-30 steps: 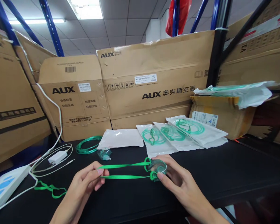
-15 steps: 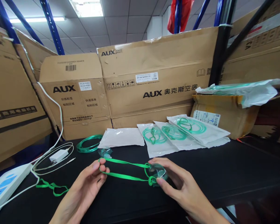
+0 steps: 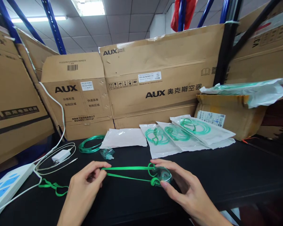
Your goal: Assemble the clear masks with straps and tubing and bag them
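Note:
My right hand grips a small clear green-tinted mask just above the black table. A green elastic strap runs from the mask leftward as two taut lines. My left hand pinches the strap's far end between thumb and fingers. Both hands hover near the table's front edge.
A loose green strap lies at the left beside a white charger with cable and a white power strip. Coiled green tubing, a small clear connector, sealed packets and AUX cartons stand behind.
My left hand has slid slightly left and lowered, pulling the strap straighter; the two lines now lie closer together. The mask in my right hand has hardly moved.

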`<action>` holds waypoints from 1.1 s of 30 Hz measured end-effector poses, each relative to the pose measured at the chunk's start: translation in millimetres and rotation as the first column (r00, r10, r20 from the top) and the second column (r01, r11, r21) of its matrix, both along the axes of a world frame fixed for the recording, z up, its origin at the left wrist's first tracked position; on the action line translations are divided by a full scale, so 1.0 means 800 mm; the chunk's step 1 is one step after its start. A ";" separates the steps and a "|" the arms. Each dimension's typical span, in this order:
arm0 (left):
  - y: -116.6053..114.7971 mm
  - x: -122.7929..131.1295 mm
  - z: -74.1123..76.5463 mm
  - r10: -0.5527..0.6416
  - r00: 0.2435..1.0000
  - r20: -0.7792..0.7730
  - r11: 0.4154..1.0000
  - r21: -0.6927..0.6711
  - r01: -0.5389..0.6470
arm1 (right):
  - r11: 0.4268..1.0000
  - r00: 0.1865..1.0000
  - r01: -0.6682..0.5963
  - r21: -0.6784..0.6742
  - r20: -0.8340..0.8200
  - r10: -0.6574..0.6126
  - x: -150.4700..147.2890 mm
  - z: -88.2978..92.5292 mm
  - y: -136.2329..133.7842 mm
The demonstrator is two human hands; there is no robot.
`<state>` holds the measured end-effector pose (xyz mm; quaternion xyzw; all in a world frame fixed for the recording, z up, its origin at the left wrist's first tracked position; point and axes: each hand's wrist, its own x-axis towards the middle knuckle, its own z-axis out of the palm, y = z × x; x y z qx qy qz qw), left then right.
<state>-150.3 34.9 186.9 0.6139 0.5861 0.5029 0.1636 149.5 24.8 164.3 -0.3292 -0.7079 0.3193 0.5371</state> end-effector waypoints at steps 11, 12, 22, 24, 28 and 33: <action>-0.003 -0.017 -0.005 -0.063 0.941 -0.333 0.998 -0.045 0.051 | 0.988 0.977 0.145 -0.046 0.165 -0.136 -0.006 -0.005 0.007; -0.004 -0.017 -0.006 -0.089 0.932 -0.351 0.996 -0.025 0.086 | 0.987 0.976 0.151 -0.051 0.168 -0.140 -0.006 -0.004 0.007; 0.000 0.011 -0.013 -0.371 0.727 -0.578 0.927 -0.190 0.322 | 0.961 0.916 0.276 0.029 0.296 -0.272 -0.004 -0.016 0.019; -0.001 0.013 -0.008 -0.361 0.729 -0.582 0.932 -0.201 0.301 | 0.956 0.884 0.277 0.101 0.362 -0.294 -0.002 -0.027 0.025; 0.008 -0.004 0.007 -0.341 0.731 -0.591 0.940 -0.199 0.278 | 0.941 0.845 0.280 0.188 0.416 -0.335 -0.003 -0.039 0.029; 0.077 -0.081 0.034 -0.213 0.659 -0.721 0.977 -0.167 0.132 | 0.924 0.801 0.283 0.256 0.467 -0.374 -0.004 -0.039 0.020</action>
